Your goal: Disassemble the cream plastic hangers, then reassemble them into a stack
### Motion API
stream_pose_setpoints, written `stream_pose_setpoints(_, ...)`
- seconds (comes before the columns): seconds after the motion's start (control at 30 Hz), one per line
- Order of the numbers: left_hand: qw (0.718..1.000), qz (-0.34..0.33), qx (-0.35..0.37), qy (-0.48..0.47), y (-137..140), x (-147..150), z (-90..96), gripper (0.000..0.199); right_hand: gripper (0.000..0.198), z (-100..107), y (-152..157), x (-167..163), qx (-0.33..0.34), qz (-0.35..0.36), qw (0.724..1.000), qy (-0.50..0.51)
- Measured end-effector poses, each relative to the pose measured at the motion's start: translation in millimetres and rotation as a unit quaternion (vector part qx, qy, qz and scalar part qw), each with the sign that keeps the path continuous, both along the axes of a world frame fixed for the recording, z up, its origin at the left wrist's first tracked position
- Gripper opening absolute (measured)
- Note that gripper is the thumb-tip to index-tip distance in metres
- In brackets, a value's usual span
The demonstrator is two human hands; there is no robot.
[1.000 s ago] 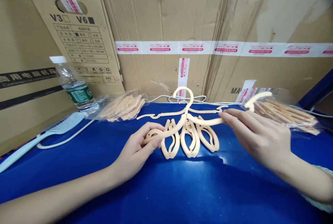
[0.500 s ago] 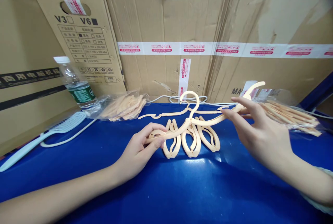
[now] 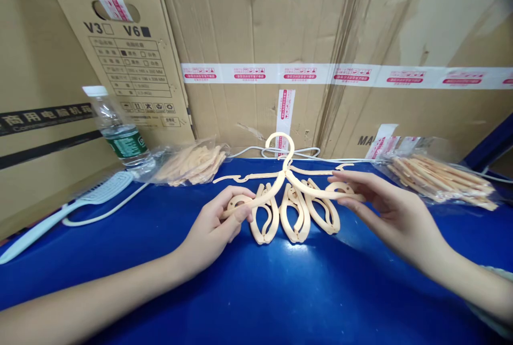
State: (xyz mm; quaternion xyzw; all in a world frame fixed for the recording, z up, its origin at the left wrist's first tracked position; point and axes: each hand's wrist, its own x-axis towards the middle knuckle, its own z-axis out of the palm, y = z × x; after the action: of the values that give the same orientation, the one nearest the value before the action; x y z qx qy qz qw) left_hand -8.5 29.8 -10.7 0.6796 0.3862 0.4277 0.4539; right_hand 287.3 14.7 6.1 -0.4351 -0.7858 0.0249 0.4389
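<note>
A cream folding hanger (image 3: 273,190) is spread between my hands, its hook pointing up and away from me. My left hand (image 3: 218,219) pinches the end of its left arm, near a round cut-out. On the opposite end, my right hand (image 3: 385,206) has thumb and fingers closed round the arm's tip. Beneath and behind it, three folded hangers (image 3: 294,222) lie side by side on the blue table (image 3: 260,297). Farther back lies another unfolded hanger (image 3: 260,175), partly covered by the held one.
On the left are a light blue hairbrush (image 3: 106,190), a water bottle (image 3: 124,139) and a plastic bag of cream pieces (image 3: 192,166). A second bag of hanger parts (image 3: 441,179) lies at right. Cardboard boxes (image 3: 248,24) wall off the back; a white cable (image 3: 252,150) runs before them.
The hanger's right arm has swung down, and its raised end piece is lowered into my right hand's grip. The hook has shifted left. My left hand has barely moved.
</note>
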Motion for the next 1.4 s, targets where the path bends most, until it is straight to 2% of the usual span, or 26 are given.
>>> stream_pose_setpoints(0.1, 1.000, 0.006, -0.022, -0.013, 0.5, 0.6, 1.3, 0.025, 0.024, 2.1, 2.5, 1.0, -0.076, 0.029, 0.994, 0.069)
stream_pose_setpoints(0.2, 0.998, 0.047, -0.030, -0.026, 2.8, 0.6, 3.0, 0.025, 0.019, 6.4, 5.8, 2.7, -0.133, 0.053, 0.981, 0.130)
stream_pose_setpoints(0.4, 0.987, 0.094, -0.068, -0.111, 8.9, -2.4, 3.4, 0.025, 0.027, 10.6, 11.2, 6.1, -0.244, 0.079, 0.939, 0.229)
stream_pose_setpoints(0.6, 0.975, 0.107, -0.133, -0.143, 8.1, -2.7, 5.9, 0.025, 0.030, 11.2, 10.4, 3.6, -0.309, 0.101, 0.934, 0.146)
stream_pose_setpoints(0.77, 0.983, 0.076, -0.133, -0.101, 1.4, 3.0, 3.3, 0.026, 0.037, 6.2, 1.9, -7.0, -0.369, 0.109, 0.894, 0.228)
stream_pose_setpoints(0.87, 0.992, 0.031, -0.107, -0.052, -5.7, 8.7, 0.9, 0.023, 0.046, 1.0, -3.4, -17.6, -0.386, 0.117, 0.861, 0.310)
stream_pose_setpoints(1.0, 0.995, -0.025, -0.095, -0.023, -12.5, 14.3, -1.5, 0.020, 0.044, -3.9, -10.2, -32.6, -0.398, 0.150, 0.832, 0.356)
stream_pose_setpoints(1.1, 0.993, -0.042, -0.103, -0.036, -13.8, 15.5, -2.2, 0.019, 0.032, -5.0, -15.5, -39.4, -0.408, 0.192, 0.837, 0.310)
stream_pose_setpoints(1.23, 0.992, -0.043, -0.106, -0.054, -14.1, 14.9, -1.1, 0.017, 0.018, -3.6, -23.9, -41.1, -0.396, 0.232, 0.867, 0.192)
stream_pose_setpoints(1.4, 0.992, -0.036, -0.102, -0.070, -13.7, 13.9, 0.0, 0.016, 0.028, -2.3, -31.2, -39.0, -0.384, 0.232, 0.884, 0.128)
